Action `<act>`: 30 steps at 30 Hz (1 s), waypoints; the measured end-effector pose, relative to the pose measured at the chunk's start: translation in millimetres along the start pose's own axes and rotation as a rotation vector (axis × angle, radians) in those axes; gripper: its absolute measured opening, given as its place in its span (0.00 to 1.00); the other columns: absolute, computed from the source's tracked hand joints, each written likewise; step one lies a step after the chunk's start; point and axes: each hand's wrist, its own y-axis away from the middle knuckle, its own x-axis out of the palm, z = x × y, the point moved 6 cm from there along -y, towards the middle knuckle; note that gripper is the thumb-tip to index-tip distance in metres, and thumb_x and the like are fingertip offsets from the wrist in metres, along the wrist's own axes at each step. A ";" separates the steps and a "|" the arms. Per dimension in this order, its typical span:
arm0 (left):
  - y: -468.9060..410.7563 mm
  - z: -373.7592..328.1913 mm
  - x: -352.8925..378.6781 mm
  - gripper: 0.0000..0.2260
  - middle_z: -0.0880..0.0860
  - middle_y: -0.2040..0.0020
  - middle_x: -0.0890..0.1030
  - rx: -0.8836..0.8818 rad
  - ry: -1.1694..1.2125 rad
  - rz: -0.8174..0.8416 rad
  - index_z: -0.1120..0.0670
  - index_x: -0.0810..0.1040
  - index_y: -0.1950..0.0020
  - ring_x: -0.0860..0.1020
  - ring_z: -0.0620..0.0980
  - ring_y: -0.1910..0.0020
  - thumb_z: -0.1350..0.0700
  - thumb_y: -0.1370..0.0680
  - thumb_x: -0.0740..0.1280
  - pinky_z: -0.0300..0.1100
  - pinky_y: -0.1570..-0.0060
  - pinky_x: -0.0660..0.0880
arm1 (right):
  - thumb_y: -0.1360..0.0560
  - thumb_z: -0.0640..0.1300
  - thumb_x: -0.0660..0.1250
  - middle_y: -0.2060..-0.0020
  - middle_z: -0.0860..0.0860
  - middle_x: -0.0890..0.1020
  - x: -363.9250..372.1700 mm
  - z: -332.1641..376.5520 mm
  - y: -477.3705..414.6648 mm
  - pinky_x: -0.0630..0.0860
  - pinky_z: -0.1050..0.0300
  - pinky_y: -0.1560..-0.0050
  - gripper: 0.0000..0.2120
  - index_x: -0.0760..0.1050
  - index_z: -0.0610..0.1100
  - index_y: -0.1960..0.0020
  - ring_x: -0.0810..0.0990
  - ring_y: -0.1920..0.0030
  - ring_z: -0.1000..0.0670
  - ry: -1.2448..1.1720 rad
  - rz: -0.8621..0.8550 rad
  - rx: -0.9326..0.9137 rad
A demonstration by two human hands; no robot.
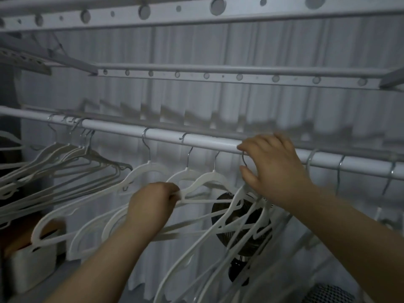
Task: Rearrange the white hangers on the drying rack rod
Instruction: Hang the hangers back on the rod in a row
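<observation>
part done: hangers (65, 150) bunched left, others loose along rod (207, 142); left hand (153, 202) grips a hanger (207, 178), right hand (275, 171) spread at a hook (243, 159), grasp unclear.

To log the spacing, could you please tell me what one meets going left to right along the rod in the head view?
Bunched hangers, lone hook, second hook, third hanger's neck, right hand pinching a hook, then three spaced hooks.
</observation>
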 end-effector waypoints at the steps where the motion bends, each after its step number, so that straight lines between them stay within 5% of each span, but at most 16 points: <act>1: 5.1 1.7 1.8 0.08 0.53 0.54 0.83 -0.008 0.015 0.010 0.51 0.80 0.51 0.79 0.54 0.52 0.53 0.24 0.61 0.42 0.59 0.70 | 0.35 0.44 0.66 0.55 0.45 0.83 -2.4 7.4 3.6 0.67 0.43 0.38 0.14 0.79 0.40 0.51 0.80 0.49 0.42 -0.012 -0.011 -0.031; 5: 32.8 20.1 -1.1 0.09 0.51 0.52 0.83 -0.060 0.034 0.052 0.49 0.80 0.50 0.79 0.52 0.51 0.52 0.23 0.62 0.41 0.57 0.70 | 0.36 0.46 0.67 0.58 0.48 0.84 3.5 35.6 11.6 0.69 0.42 0.40 0.12 0.81 0.42 0.55 0.82 0.52 0.46 -0.029 0.020 -0.140; 7: 48.1 33.1 -13.7 0.09 0.50 0.51 0.83 -0.081 0.023 0.040 0.48 0.80 0.48 0.79 0.50 0.51 0.52 0.23 0.62 0.39 0.57 0.70 | 0.28 0.49 0.64 0.48 0.50 0.81 15.9 47.3 12.0 0.56 0.52 0.31 0.13 0.78 0.44 0.46 0.76 0.42 0.49 -0.084 0.187 -0.144; 9: 63.1 46.4 -34.6 0.08 0.49 0.52 0.83 -0.114 -0.015 0.008 0.47 0.81 0.49 0.80 0.50 0.52 0.51 0.24 0.63 0.39 0.59 0.70 | 0.24 0.52 0.58 0.40 0.54 0.76 29.0 57.3 14.6 0.46 0.60 0.35 0.17 0.72 0.48 0.38 0.67 0.36 0.52 -0.135 0.286 -0.167; 13: 91.4 74.9 -82.3 0.07 0.44 0.67 0.80 -0.197 -0.033 -0.003 0.47 0.82 0.52 0.77 0.46 0.66 0.52 0.25 0.65 0.39 0.62 0.70 | 0.23 0.56 0.55 0.36 0.54 0.72 37.1 83.4 12.5 0.47 0.61 0.39 0.21 0.67 0.50 0.33 0.64 0.34 0.52 -0.176 0.359 -0.162; 17: 121.4 101.9 -133.6 0.06 0.50 0.56 0.85 -0.227 -0.009 -0.023 0.50 0.83 0.52 0.81 0.50 0.55 0.54 0.27 0.68 0.42 0.55 0.75 | 0.25 0.57 0.58 0.32 0.52 0.70 37.9 126.9 2.4 0.54 0.61 0.39 0.24 0.64 0.50 0.31 0.64 0.33 0.50 -0.375 0.493 -0.139; 19: 137.7 115.5 -159.9 0.06 0.50 0.56 0.85 -0.236 -0.020 -0.030 0.50 0.83 0.52 0.81 0.50 0.55 0.54 0.28 0.69 0.43 0.55 0.76 | 0.25 0.55 0.61 0.36 0.52 0.73 34.8 157.3 -4.2 0.61 0.60 0.37 0.23 0.68 0.49 0.33 0.68 0.35 0.51 -0.557 0.520 -0.105; 21: 155.4 132.8 -183.4 0.06 0.49 0.58 0.85 -0.224 -0.048 -0.012 0.49 0.83 0.53 0.81 0.48 0.57 0.54 0.28 0.70 0.41 0.60 0.75 | 0.26 0.52 0.64 0.45 0.53 0.78 29.4 193.0 -8.9 0.68 0.67 0.46 0.18 0.73 0.49 0.38 0.74 0.42 0.53 -0.808 0.556 -0.061; 25: 195.0 169.8 -220.0 0.06 0.36 0.66 0.77 -0.222 -0.016 0.084 0.43 0.82 0.58 0.80 0.42 0.60 0.55 0.30 0.72 0.31 0.65 0.71 | 0.28 0.44 0.68 0.59 0.60 0.82 16.8 271.2 -5.1 0.71 0.75 0.56 0.08 0.81 0.46 0.50 0.78 0.58 0.62 -1.147 0.738 -0.098; 27: 215.7 187.1 -229.7 0.13 0.35 0.68 0.78 -0.251 0.084 0.168 0.37 0.79 0.64 0.79 0.38 0.60 0.57 0.30 0.72 0.37 0.61 0.75 | 0.28 0.41 0.69 0.70 0.66 0.81 11.2 304.9 4.6 0.70 0.77 0.63 0.05 0.82 0.43 0.54 0.76 0.66 0.67 -1.232 0.800 -0.102; 30: 242.2 205.8 -237.4 0.17 0.38 0.68 0.82 -0.281 0.215 0.237 0.38 0.78 0.68 0.78 0.33 0.63 0.61 0.30 0.71 0.27 0.64 0.72 | 0.27 0.39 0.67 0.77 0.64 0.78 3.8 340.7 21.3 0.67 0.75 0.71 0.05 0.80 0.44 0.61 0.73 0.74 0.66 -1.328 0.824 -0.093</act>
